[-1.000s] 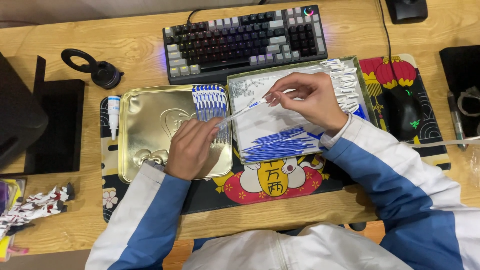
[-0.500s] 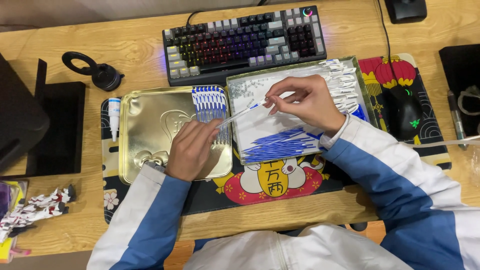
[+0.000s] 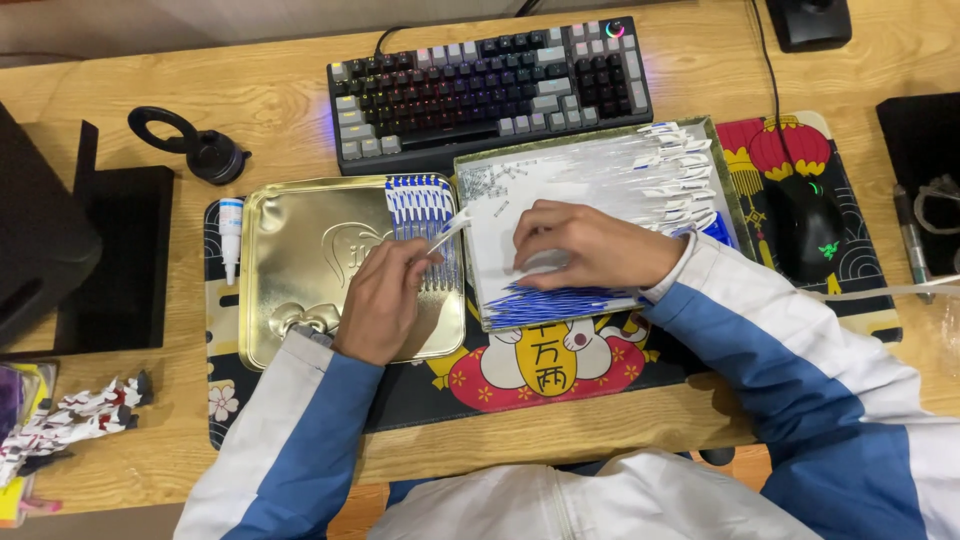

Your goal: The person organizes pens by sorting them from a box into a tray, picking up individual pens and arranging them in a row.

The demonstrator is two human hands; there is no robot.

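Since the earlier frame the right hand has dropped from its raised position and now lies palm-down on the white sheet in the right tray, fingers curled onto the paper; whether it pinches anything I cannot tell. Left hand rests over the right part of the gold tin lid, its fingertips pinching a thin white strip that slants up toward the right tray. Just above that hand a short row of blue-and-white strips lies inside the lid. Along the far right of the right tray a long fan of white strips runs past the right wrist, and a dark blue bunch sits at the tray's near edge, partly under the right hand.

Both trays stand side by side, touching or nearly so, on one printed desk mat. One keyboard crowds the trays' far edges. One black mouse sits just right of the right tray, and one small white bottle lies just left of the lid. A black ring-shaped holder stands well apart at the far left, a small model figure near the left desk edge. Open wood shows along the near edge of the desk and left of the mat.
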